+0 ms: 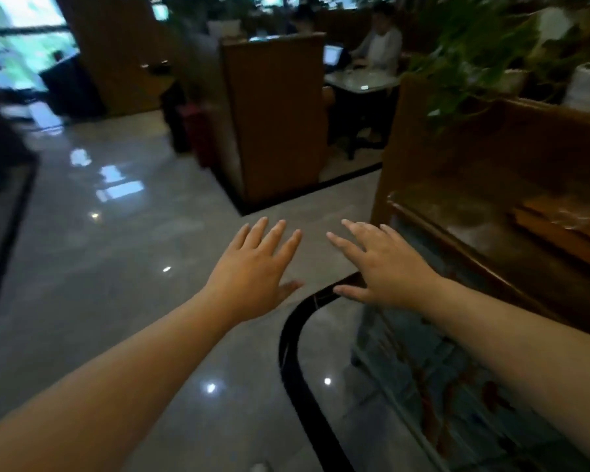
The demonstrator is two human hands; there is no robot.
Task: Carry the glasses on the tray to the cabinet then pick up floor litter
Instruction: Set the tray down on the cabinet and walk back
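My left hand (252, 267) is stretched out palm down over the glossy grey floor (116, 267), fingers spread, holding nothing. My right hand (385, 264) is also spread and empty, hovering beside the left one, close to the corner of a wooden cabinet (457, 185) on the right. No tray, glasses or litter show in this blurred view.
A black inlay line (290, 362) curves across the floor under my right hand. A patterned carpet (440, 386) lies along the cabinet's base. Wooden booth partitions (276, 120) stand ahead, with seated people at a table (361, 81) behind. Plants (474, 46) top the cabinet.
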